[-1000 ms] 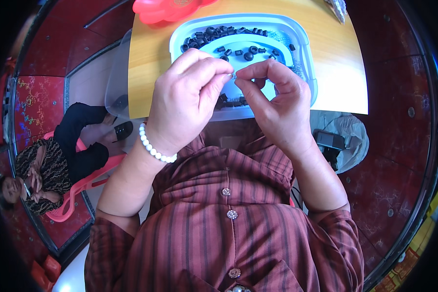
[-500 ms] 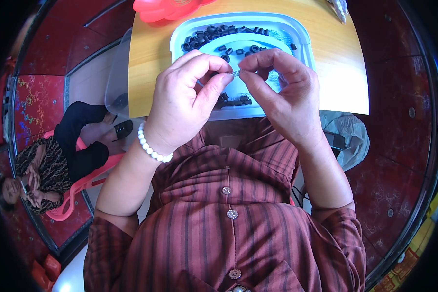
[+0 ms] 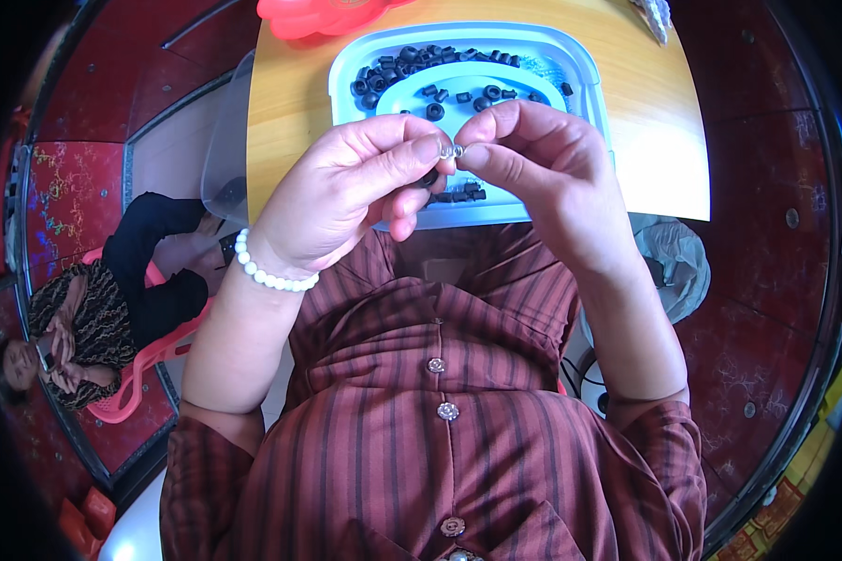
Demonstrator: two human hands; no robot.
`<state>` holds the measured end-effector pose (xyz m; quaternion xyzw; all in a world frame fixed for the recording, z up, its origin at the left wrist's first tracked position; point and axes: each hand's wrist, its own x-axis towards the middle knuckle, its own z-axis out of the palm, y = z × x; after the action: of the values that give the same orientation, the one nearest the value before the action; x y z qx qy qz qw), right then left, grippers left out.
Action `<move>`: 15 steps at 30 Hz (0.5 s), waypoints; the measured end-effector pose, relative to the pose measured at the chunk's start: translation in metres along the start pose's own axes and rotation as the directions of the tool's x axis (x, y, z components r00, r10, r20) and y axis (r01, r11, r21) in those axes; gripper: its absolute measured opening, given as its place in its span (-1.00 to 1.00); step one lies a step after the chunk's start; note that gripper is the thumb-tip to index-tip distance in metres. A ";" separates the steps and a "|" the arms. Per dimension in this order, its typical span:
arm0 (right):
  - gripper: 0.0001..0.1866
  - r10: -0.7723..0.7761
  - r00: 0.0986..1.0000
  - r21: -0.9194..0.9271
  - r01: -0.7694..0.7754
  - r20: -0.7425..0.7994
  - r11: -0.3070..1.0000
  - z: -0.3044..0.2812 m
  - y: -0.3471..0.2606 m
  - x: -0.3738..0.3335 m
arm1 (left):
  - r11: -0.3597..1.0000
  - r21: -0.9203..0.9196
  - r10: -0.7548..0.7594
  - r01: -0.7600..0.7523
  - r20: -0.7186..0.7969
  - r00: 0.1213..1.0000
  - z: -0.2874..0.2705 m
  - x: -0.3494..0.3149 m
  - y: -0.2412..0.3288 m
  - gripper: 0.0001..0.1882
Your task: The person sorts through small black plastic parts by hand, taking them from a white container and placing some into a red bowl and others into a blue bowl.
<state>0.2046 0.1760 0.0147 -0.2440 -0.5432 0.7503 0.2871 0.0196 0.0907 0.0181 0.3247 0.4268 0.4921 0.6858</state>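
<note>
A small silvery coil spring (image 3: pixel 452 151) is pinched between the fingertips of both hands above the light blue tray (image 3: pixel 591 93). My left hand (image 3: pixel 341 178), with a white bead bracelet (image 3: pixel 273 280) at its wrist, grips the spring's left end with thumb and index finger. Under those fingers shows a black ring-like piece (image 3: pixel 428 178), seemingly in the same hand; its hold is partly hidden. On the spring's right end, the thumb and forefinger of my right hand (image 3: pixel 561 173) are closed. Black cylindrical pieces (image 3: pixel 409 56) lie in the tray's far part, several more (image 3: pixel 463 194) near its front edge.
Thin springs (image 3: pixel 544 67) lie at the tray's far right. The tray stands on a wooden table (image 3: pixel 660 140). A red petal-edged dish (image 3: pixel 323 14) sits at the back left, a plastic bag (image 3: pixel 653 19) at the back right. Another person (image 3: pixel 75 327) sits at the left on a red chair (image 3: pixel 150 360).
My left hand has turned and its lower fingers have spread, so the black ring-like piece shows beneath them. The spring between the fingertips sits slightly lower and is plainer to see.
</note>
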 end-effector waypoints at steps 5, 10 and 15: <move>-0.85 0.046 0.996 0.178 -0.031 -0.083 0.984 0.010 0.010 -0.003 | 0.985 0.145 0.117 -0.096 -0.143 0.983 0.008 0.004 -0.007 -0.77; -0.84 0.001 0.986 -0.005 -0.001 -0.169 1.000 0.015 0.015 -0.005 | 0.807 0.516 0.429 -0.287 -0.179 0.885 0.010 0.004 -0.016 -0.82; -0.87 -0.184 0.955 -0.311 0.106 -0.233 0.944 0.023 0.022 -0.008 | 0.747 0.590 0.521 -0.307 -0.230 0.822 0.016 0.006 -0.018 -0.86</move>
<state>0.1913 0.1498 0.0006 -0.3390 -0.6235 0.5992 0.3705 0.0420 0.0902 0.0072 0.4863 0.5848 0.5510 0.3435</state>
